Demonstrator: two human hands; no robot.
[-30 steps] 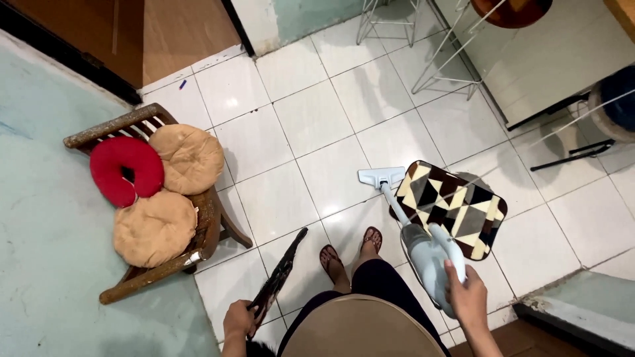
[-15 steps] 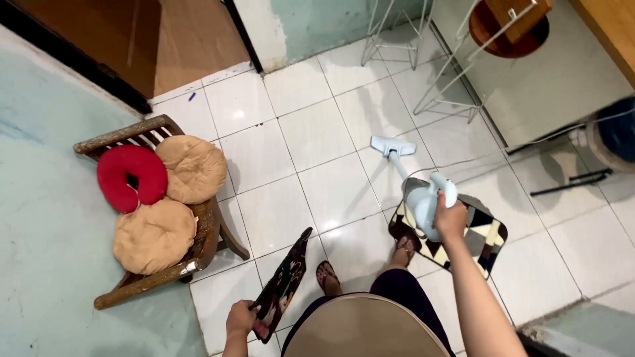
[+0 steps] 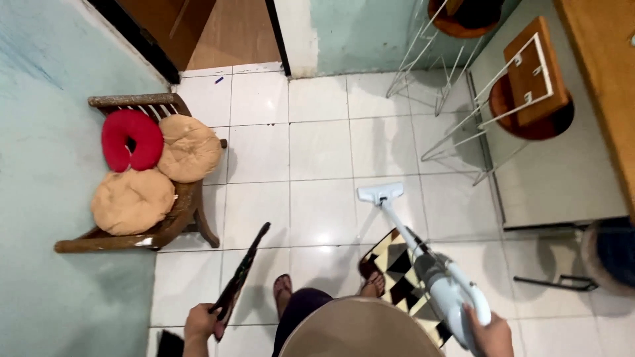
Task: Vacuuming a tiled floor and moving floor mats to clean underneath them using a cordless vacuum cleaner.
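My right hand (image 3: pixel 491 334) grips the handle of a pale blue stick vacuum (image 3: pixel 442 285) at the lower right. Its white floor head (image 3: pixel 380 193) rests on the white floor tiles ahead of me. My left hand (image 3: pixel 200 322) at the lower left holds a dark patterned mat (image 3: pixel 241 277) edge-on, hanging above the tiles. A second mat (image 3: pixel 397 270) with black, cream and brown triangles lies on the floor under the vacuum's shaft, beside my right foot (image 3: pixel 373 285).
A wooden bench (image 3: pixel 173 221) against the left wall carries two tan round cushions (image 3: pixel 190 147) and a red neck pillow (image 3: pixel 131 139). White wire-frame stools (image 3: pixel 516 92) stand at the upper right. A doorway (image 3: pixel 205 33) opens at the top. A dark stand (image 3: pixel 559 282) sits at the right.
I pulled the vacuum back toward me, so its head now sits nearer and my right hand is lower. My view tilted forward. The dark mat in my left hand turned edge-on.
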